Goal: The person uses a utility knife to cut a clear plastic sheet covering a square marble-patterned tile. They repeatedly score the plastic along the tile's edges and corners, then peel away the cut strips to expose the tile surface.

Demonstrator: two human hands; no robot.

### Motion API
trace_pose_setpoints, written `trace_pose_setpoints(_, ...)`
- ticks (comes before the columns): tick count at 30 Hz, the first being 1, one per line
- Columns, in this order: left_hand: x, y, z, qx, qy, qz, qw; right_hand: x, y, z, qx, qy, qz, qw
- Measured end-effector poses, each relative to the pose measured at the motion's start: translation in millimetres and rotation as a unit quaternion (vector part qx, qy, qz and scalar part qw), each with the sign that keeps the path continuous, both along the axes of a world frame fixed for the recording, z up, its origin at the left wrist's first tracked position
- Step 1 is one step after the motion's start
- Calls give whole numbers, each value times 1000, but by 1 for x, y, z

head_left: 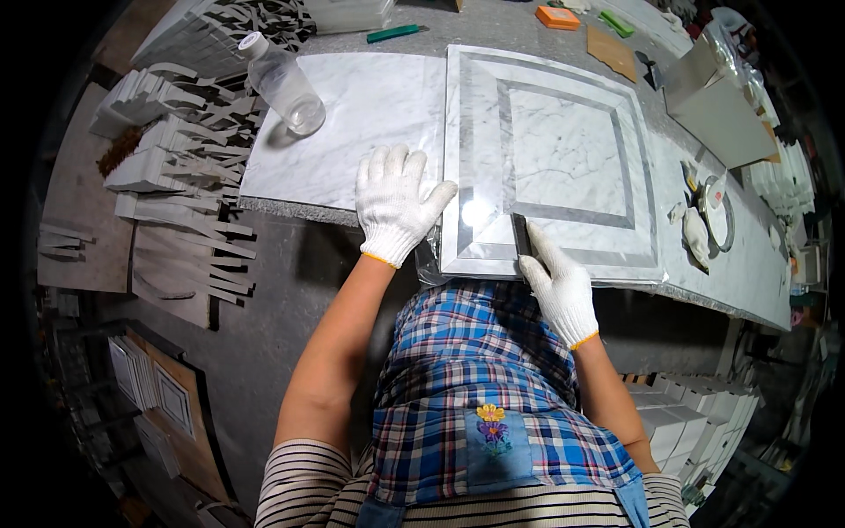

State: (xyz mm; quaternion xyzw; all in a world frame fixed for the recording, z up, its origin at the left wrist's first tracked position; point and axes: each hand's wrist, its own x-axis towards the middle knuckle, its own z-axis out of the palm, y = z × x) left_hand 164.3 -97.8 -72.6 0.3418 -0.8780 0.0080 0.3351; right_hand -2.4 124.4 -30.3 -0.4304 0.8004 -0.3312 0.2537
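Observation:
A square white marble panel point(568, 150) with grey inlaid bands lies before me, with clear plastic film at its lower edge. My left hand point(393, 198), in a white knit glove, rests flat beside it on a pale marble slab point(378, 97). Its fingers are stretched out and the thumb touches the panel's left edge. Also gloved, my right hand point(561, 286) is at the panel's near edge. Its thumb and fingers hold a narrow dark strip point(520, 236) against the panel; whether this is stone or a tool is unclear.
A clear plastic bottle point(286, 88) stands on the slab. Behind lie a green cutter point(393, 33), an orange box point(557, 18) and brown sandpaper point(611, 53). At right are a grey bin point(717, 106) and a round dish point(717, 216). Stacked pale strips point(180, 167) sit at left.

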Motion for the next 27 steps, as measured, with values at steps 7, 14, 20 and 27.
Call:
trace_pose_setpoints(7, 1, 1, 1, 12, -1, 1, 1000, -4, 5, -11, -56, 6, 0, 998)
trace_pose_setpoints(14, -2, 0, 9, 67, -10, 10, 998, -3, 8, 26, -7, -54, -37, 998)
trace_pose_setpoints(20, -32, 79, 38, 65, -169, -176, 968, -3, 29, 37, -54, -85, -68, 993)
trace_pose_setpoints(27, 12, 174, 67, 433, -31, -379, 817, 3, 60, 40, -127, -111, -91, 981)
